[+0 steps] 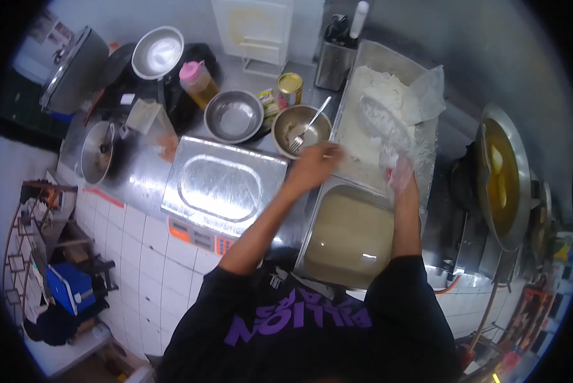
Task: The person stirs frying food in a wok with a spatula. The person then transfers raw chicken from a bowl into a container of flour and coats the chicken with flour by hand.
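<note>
My left grip [318,165] is beside one round steel bowl [284,136]; my plastic-covered right grip [399,173] is at one long metal tray [344,108] holding white powder [383,86]. I cannot tell how closed either is.

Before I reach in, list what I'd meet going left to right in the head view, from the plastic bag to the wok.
Plastic bag → pink-capped bottle → plain metal bowl → bowl with a fork in it → tray of white powder → wok.
</note>
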The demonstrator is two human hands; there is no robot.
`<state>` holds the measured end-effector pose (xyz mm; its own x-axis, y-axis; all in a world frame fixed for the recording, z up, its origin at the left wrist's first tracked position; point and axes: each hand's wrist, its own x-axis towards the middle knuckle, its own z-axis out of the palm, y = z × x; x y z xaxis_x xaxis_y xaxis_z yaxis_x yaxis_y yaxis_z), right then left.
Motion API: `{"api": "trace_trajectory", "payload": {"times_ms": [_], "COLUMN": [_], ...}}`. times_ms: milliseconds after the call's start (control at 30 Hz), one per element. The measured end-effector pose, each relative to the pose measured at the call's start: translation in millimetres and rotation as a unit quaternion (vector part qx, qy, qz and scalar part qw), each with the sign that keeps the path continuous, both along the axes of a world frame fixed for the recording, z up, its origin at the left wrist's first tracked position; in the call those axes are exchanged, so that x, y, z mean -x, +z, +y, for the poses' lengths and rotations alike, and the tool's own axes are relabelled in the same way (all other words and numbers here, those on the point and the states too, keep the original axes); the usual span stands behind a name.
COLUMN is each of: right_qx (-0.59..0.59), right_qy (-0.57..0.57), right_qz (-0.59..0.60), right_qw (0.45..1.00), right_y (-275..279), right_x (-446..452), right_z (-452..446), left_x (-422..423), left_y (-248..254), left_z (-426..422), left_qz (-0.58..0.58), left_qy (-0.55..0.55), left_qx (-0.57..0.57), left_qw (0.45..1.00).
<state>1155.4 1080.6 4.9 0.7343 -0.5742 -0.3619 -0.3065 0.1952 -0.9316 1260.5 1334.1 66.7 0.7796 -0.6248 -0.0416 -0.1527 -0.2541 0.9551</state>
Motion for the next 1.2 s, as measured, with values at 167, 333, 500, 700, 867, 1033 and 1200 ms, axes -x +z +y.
{"api": "trace_trajectory", "payload": {"times_ms": [167, 333, 500, 700, 867, 1033, 1200], "right_qx": [-0.168, -0.228, -0.233, -0.206, -0.182, -0.161, -0.223], "right_qy": [-0.107, -0.085, -0.129, -0.236, -0.195, -0.071, -0.055], "right_qz": [-0.093, -0.132, -0.154, -0.171, -0.120, -0.069, -0.048], "right_qw": [0.975, 0.961, 0.951, 0.934, 0.956, 0.982, 0.972], "right_y": [40, 53, 53, 53, 45, 43, 43], "right_x": [57, 56, 57, 65, 61, 57, 70], "right_z": [59, 83, 90, 98, 93, 78, 57], "left_x": [-124, -195, -225, -234, -253, -200, -90], "left_y": [-87, -97, -131, -103, -97, -16, 36], "left_z": [132, 178, 189, 178, 193, 207, 188], "left_qz": [-0.244, -0.264, -0.181, -0.136, -0.092, -0.190, -0.008], "left_qy": [0.284, 0.303, 0.217, 0.279, 0.249, 0.278, 0.265], "left_qx": [-0.275, -0.408, -0.464, -0.388, -0.338, -0.234, 0.030], "left_qw": [0.885, 0.820, 0.840, 0.868, 0.903, 0.912, 0.964]}}
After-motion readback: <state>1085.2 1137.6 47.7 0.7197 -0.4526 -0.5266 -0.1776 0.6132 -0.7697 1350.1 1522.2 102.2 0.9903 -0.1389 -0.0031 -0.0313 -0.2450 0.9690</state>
